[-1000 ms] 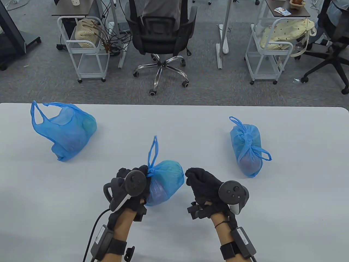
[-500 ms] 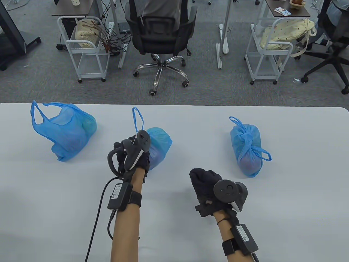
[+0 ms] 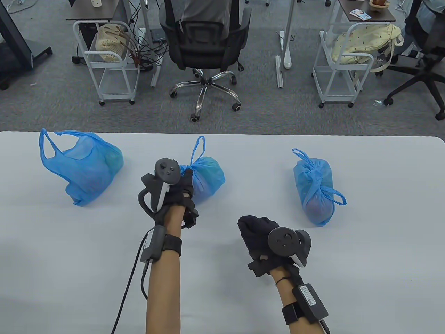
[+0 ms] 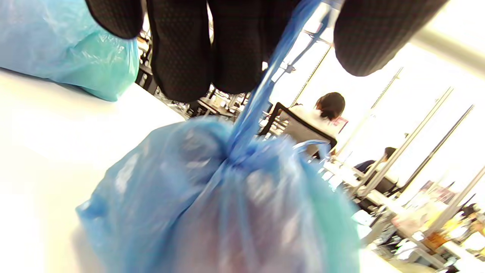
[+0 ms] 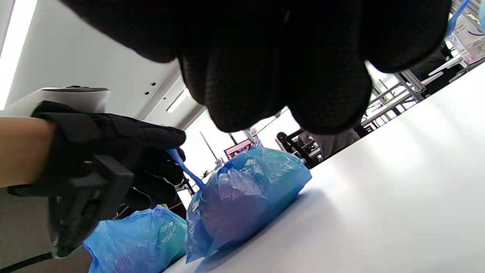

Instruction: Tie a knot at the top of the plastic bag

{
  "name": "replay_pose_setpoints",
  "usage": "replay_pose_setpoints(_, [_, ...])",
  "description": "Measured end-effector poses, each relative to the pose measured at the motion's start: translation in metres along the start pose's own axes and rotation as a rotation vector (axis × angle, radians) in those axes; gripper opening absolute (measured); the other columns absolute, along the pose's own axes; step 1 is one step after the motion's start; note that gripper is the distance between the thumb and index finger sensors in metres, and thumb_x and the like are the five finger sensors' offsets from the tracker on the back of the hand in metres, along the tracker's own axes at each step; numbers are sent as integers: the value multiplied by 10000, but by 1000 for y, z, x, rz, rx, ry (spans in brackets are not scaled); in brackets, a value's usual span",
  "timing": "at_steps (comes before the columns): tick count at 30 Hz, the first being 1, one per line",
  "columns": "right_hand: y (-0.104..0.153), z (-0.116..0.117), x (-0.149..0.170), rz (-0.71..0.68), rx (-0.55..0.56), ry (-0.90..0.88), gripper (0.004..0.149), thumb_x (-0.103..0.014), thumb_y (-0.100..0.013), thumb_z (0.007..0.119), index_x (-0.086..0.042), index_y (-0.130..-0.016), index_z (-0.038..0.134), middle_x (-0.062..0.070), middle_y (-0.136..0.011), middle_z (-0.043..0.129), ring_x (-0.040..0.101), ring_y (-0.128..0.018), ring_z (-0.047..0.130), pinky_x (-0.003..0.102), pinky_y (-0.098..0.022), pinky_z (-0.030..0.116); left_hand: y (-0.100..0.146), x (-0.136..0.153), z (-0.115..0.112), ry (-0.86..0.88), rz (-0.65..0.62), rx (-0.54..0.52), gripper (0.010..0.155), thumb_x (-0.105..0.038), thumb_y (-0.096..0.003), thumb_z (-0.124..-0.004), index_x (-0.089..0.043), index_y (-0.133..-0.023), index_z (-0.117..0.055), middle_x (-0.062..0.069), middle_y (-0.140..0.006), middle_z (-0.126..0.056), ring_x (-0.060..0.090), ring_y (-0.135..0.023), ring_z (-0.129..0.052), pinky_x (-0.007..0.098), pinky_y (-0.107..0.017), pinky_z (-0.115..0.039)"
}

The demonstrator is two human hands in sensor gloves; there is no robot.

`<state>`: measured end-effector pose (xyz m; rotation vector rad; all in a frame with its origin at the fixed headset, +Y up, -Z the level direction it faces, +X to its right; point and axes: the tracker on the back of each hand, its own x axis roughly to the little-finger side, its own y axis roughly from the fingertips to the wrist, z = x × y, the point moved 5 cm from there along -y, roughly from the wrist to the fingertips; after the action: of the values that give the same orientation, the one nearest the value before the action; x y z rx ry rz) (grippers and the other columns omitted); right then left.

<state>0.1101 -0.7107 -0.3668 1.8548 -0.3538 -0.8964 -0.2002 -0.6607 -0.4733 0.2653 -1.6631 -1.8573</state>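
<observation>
As the knot looks tied, left hand (image 3: 175, 189) pinches a handle of the middle bag (image 3: 208, 177), likely to set it aside; right hand (image 3: 257, 236) rests curled, holding nothing.

An office — swivel chair (image 3: 205, 45), grey carpet (image 3: 260, 101), white rolling carts (image 3: 111, 62) and desks beyond the table (image 3: 243, 156).

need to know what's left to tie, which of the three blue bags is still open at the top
The left bag, at the table's far left corner: its mouth gapes with handles loose. The middle bag, gripped by the left hand, and the right bag are knotted.
</observation>
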Motion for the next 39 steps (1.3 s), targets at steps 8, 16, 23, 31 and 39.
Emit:
replay_pose_setpoints(8, [5, -8, -1, 4, 17, 5, 398, -391, -491, 778, -90, -704, 928, 105, -474, 1028, 348, -458, 1049, 628, -422, 771, 35, 15, 125, 87, -42, -252, 687, -539, -484, -728, -211, -1063, -558, 129, -1054, -663, 403, -938, -735, 701, -696, -470])
replay_pose_setpoints(16, [5, -1, -10, -33, -18, 47, 399, -392, -491, 777, -91, -704, 929, 106, -474, 1029, 347, -458, 1050, 628, -424, 771, 54, 94, 205, 101, 116, -429, 636, -446, -505, -739, -184, -1055, -554, 158, -1063, -612, 443, -975, -643, 715, -689, -420])
replay_pose_setpoints(23, [6, 8, -13, -54, -53, 94, 400, -393, -490, 777, -91, -703, 930, 104, -473, 1030, 343, -457, 1052, 627, -423, 772, 53, 180, 214, 165, 249, -434, 643, -443, -505, -741, -180, -1057, -544, 167, -1080, -585, 456, -992, -611, 721, -687, -406])
replay_pose_setpoints(31, [9, 10, -18, -81, -27, 150, 400, -394, -487, 778, -91, -697, 932, 102, -466, 1032, 346, -451, 1052, 627, -420, 774, 24, 261, 164, 270, 339, -318, 708, -490, -494, -741, -179, -1076, -486, 173, -1141, -491, 471, -1044, -517, 737, -686, -394])
replay_pose_setpoints(39, [4, 4, -21, -56, 44, -15, 399, -393, -488, 777, -89, -695, 933, 103, -462, 1031, 342, -444, 1053, 625, -416, 775, -19, 286, 127, 372, 355, -217, 871, -611, -471, -749, -203, -1116, -329, 133, -1199, -347, 458, -1092, -411, 744, -699, -347])
